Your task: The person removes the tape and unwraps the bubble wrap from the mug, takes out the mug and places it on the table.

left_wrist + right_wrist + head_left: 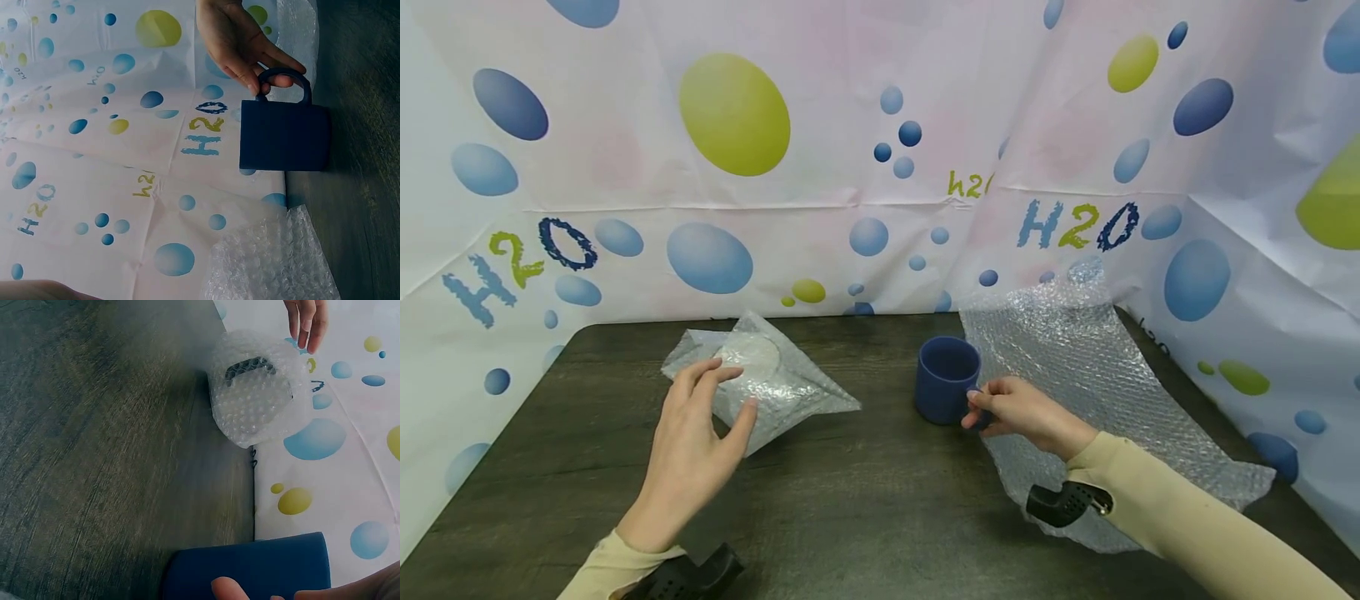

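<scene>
A dark blue mug stands upright on the dark wooden table, right of centre. My right hand grips its handle; in the left wrist view the fingers go through the handle loop. To the left lies a bubble-wrapped bundle, with a pale round shape inside and pointed ends of wrap. A dark curved strip shows through the bundle in the right wrist view. My left hand hovers at the bundle's near left side, fingers spread and relaxed, holding nothing.
A loose sheet of bubble wrap spreads over the right of the table, beside the mug and under the right forearm. Its far end leans against the printed backdrop, which rises along the table's back and sides.
</scene>
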